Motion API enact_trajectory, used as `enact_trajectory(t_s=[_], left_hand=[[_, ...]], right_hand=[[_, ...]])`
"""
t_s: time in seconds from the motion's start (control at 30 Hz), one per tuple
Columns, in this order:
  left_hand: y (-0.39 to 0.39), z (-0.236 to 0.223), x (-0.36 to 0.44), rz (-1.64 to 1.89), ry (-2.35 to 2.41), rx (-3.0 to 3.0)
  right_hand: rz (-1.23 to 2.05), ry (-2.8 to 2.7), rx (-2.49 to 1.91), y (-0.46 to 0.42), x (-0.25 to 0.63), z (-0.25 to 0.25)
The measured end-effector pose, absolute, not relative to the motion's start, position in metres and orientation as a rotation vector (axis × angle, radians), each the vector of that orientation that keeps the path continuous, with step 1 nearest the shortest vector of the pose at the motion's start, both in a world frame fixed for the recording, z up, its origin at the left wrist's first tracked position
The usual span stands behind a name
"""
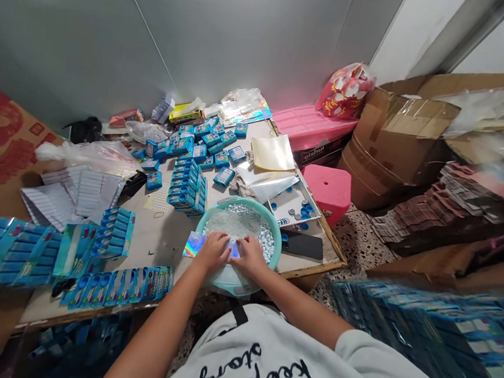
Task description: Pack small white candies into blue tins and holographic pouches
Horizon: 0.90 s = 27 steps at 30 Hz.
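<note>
Both hands [232, 255] curled together over green basin [277, 244], lower centre of frame, pinching shiny holographic card [193, 245]. Basin overhangs counter [168, 234] edge; wrist pressure could tip it, spilling white pellets [266, 237].

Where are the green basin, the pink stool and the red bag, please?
Green basin [278, 238]: head view, right-hand rim.
Pink stool [338, 189]: head view, its seat.
Red bag [343, 94]: head view, its patterned side.

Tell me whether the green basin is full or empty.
Not empty: small white pieces show inside the green basin; its depth of fill I cannot tell.
</note>
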<state>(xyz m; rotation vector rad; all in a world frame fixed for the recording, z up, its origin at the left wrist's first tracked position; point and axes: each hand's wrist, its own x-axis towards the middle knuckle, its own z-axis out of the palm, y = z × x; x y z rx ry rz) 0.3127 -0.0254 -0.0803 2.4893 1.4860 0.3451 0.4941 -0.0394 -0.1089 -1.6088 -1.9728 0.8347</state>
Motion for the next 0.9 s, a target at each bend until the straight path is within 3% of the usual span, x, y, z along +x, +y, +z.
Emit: enact_trajectory(t_s=[0.33,0.53,0.67,0.9], left_hand=[[-0.056,-0.077,0.289,0.479,1.335,2.559],[-0.083,-0.042,0.269,0.649,1.444,2.522],[-0.049,-0.024,0.284,0.331,1.363,2.555],[-0.009,-0.04,0.297,0.078,1.161,2.513]], right_hand=[[0.836,-1.94,-1.642,-0.039,0.493,-0.105],[0.824,-1.932,-1.654,-0.04,0.493,-0.103],[0.82,-1.943,-1.654,-0.04,0.492,-0.104],[0.809,-1.97,-1.65,-0.04,0.492,-0.104]])
